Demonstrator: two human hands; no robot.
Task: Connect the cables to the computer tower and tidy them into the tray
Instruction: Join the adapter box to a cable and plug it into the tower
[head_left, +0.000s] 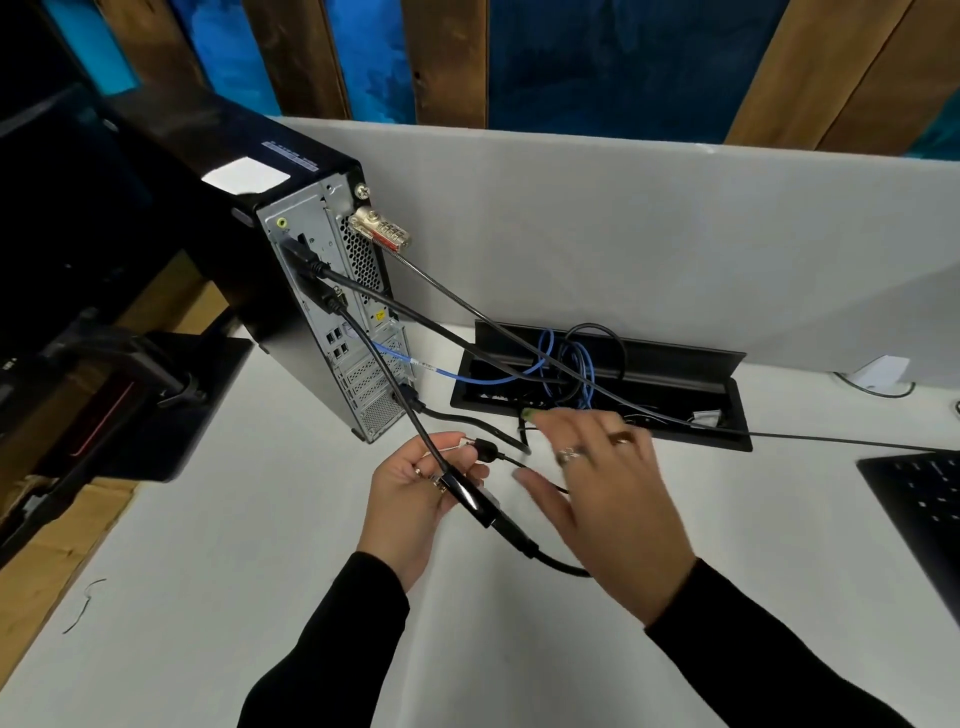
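Left hand (415, 488) fingers pinch a loose plug (480, 448) I've yet to connect; right hand (597, 499) spread, holding nothing. Tower (311, 291) mostly cabled, tray (597, 410) approx half tidied.

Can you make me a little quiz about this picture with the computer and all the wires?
1. True or false: the blue cable runs from the back of the computer tower into the cable tray.
2. What does the left hand hold? A) a black cable with a small plug B) a keyboard C) a screwdriver
3. Fill in: a gold-coloured ____ with number dials hangs near the top of the tower's back.

Key
1. True.
2. A. The left hand's grip also has a thicker black adapter lying across its fingers, while the right hand is spread open above the desk.
3. Lock.
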